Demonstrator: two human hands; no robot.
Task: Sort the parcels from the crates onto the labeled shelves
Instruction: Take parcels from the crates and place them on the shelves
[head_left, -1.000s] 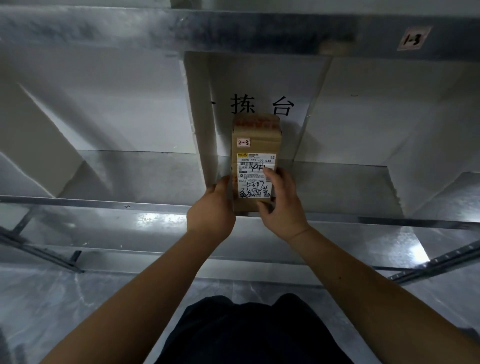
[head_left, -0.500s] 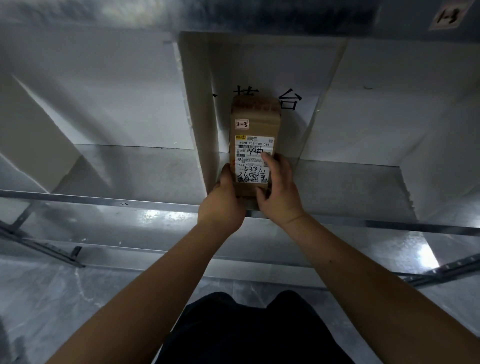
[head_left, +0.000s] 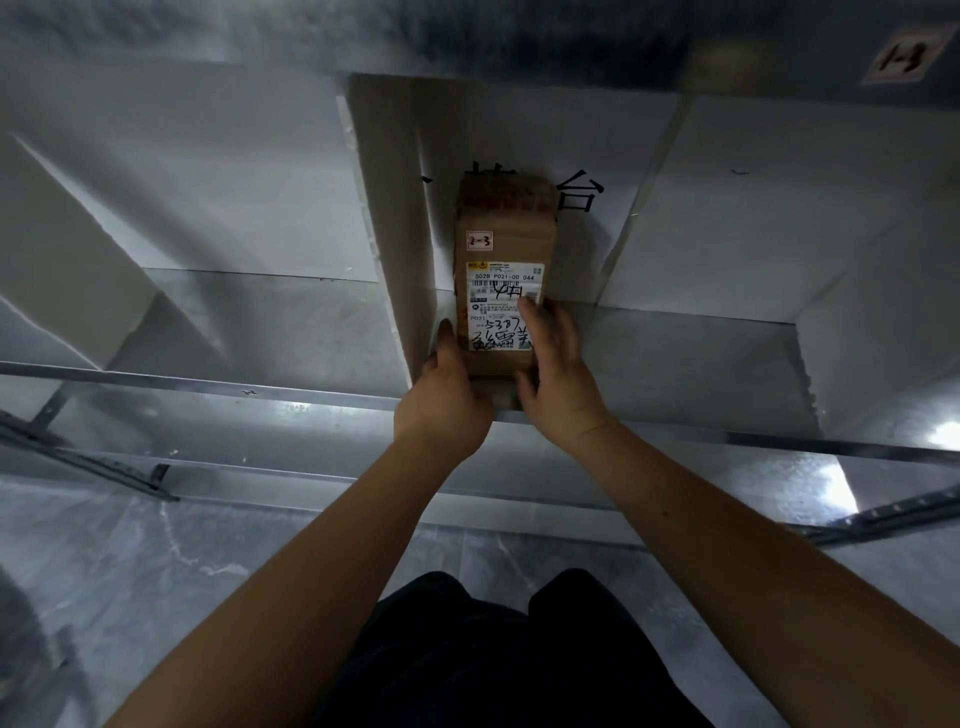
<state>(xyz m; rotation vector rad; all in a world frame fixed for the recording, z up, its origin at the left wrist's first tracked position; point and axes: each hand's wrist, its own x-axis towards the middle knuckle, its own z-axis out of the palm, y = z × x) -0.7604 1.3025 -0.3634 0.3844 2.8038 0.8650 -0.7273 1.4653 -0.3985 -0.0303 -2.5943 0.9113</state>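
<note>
A: Position of the parcel (head_left: 504, 270)?

B: Brown carton, resting on the metal shelf (head_left: 260, 322), in the narrow bay just right of the white divider panel (head_left: 384, 218). Small tag on its top face reads 2-3; a printed shipping label (head_left: 503, 306) with handwriting sits below the tag. Near end roughly at the shelf's front lip (head_left: 208, 387).

A: Hands?

B: Both on the carton's near end, one each side. Left hand (head_left: 447, 395) grips the left edge, thumb up along the side, between carton and divider. Right hand (head_left: 558, 379) wraps the right edge, fingers (head_left: 535, 325) laid over the label. Hands close together, only the carton's width apart, clamped on it.

A: Axis?

B: Long axis runs straight away from the hands, toward the back wall (head_left: 613, 156) with the printed characters. Far end looks close to that wall; whether it touches, cannot tell.

A: Which hand is nearer?

B: About level. Right reaches slightly further along the top.

A: Judgement on the step?

B: Seating the carton in its bay. Any remaining push goes along the long axis, directly away from the body. Left side is tight against the divider, so skew is the risk. Another tag (head_left: 904, 57), upper right of the carton on the higher beam, appears to read 1-3.
</note>
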